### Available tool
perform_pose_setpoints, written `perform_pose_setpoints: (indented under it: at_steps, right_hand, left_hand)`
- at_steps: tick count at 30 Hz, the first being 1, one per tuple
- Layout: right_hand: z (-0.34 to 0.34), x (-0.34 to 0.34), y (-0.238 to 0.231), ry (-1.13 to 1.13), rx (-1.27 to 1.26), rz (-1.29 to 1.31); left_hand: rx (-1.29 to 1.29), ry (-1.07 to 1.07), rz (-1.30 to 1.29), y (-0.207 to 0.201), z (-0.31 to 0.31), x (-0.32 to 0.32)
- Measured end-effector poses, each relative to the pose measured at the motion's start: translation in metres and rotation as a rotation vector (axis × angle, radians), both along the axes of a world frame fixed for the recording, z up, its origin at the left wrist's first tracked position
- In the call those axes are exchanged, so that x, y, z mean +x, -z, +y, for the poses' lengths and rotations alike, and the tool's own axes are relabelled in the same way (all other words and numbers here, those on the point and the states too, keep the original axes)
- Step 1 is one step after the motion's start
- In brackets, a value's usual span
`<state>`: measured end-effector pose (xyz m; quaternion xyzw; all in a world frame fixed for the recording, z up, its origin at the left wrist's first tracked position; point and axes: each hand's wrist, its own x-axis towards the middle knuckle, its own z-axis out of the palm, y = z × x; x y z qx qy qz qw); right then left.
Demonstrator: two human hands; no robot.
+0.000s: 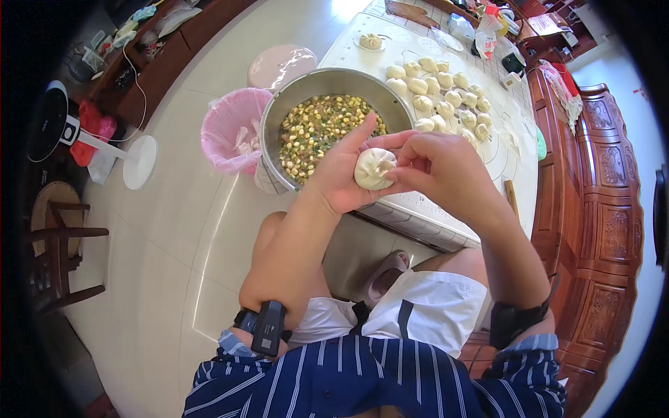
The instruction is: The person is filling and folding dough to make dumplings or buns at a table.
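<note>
A round white stuffed bun [371, 169] with a pleated top rests in my left hand [339, 171], whose palm faces up and cups it. My right hand [435, 164] pinches the gathered dough at the bun's top between thumb and fingers. Just beyond my hands stands a large metal bowl [268, 118] of chopped filling [313, 136] with yellow corn kernels and green bits. Several finished buns [446, 109] sit in rows on the white mat [498, 157] to the right of the bowl.
A pink-lined bin [214, 139] stands left of the bowl, near a round pink stool [279, 66]. One bun [370, 41] sits apart on the table's far left. A carved wooden bench [592, 230] runs along the right. A wooden chair [63, 244] is at far left.
</note>
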<state>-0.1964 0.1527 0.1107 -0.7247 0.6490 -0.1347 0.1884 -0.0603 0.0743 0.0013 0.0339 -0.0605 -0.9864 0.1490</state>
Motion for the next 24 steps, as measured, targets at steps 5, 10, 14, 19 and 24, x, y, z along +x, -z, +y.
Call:
perform_pose_setpoints:
  at_steps: [5,10,14,19,24]
  right_hand:
    - [0.014,0.017,0.029,0.18,-0.228,-0.406]
    - [0.017,0.038,0.075,0.339,-0.583,-0.489]
    - [0.016,0.044,0.072,0.355,-0.606,-0.591]
    - [0.013,0.024,0.059,0.289,-0.458,-0.726]
    - [0.015,0.02,0.071,0.352,-0.665,-0.489]
  left_hand:
    - [0.073,-0.228,0.126,-0.003,0.008,-0.007]
    - [0.099,-0.438,0.124,-0.008,0.015,-0.018]
    - [-0.047,-0.269,0.066,0.001,0.014,-0.014]
    - [-0.026,-0.047,0.164,0.012,0.002,-0.001]
    - [0.088,-0.293,0.188,0.001,0.009,-0.011]
